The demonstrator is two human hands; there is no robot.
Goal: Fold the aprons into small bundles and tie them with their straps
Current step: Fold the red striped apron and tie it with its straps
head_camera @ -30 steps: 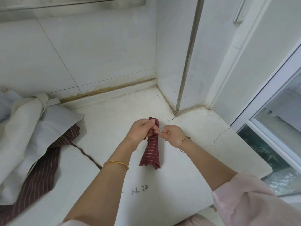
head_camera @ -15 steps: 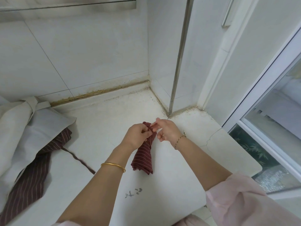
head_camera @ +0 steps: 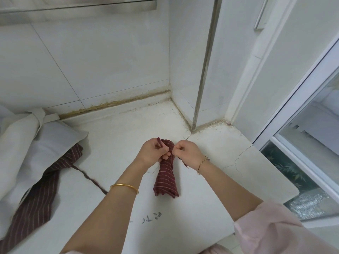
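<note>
A dark red striped apron rolled into a small bundle (head_camera: 166, 178) lies on the white counter (head_camera: 113, 140), its far end between my hands. My left hand (head_camera: 153, 153) pinches one thin red strap end (head_camera: 160, 143), which sticks up past my fingers. My right hand (head_camera: 187, 153) is a fist gripping the other strap end (head_camera: 184, 163), which trails below my wrist. The hands sit on either side of the bundle's top, a short gap apart. The knot itself is hidden behind my fingers.
A heap of aprons lies at the left: white ones (head_camera: 27, 143) over a dark red striped one (head_camera: 36, 204), whose strap (head_camera: 88, 177) runs across the counter toward my left arm. Tiled walls enclose the back corner; the counter's right edge (head_camera: 286, 178) drops beside a window.
My hands, close together over the bundle's top half a second ago, have drawn apart sideways, each holding a strap end. The bundle stays where it was.
</note>
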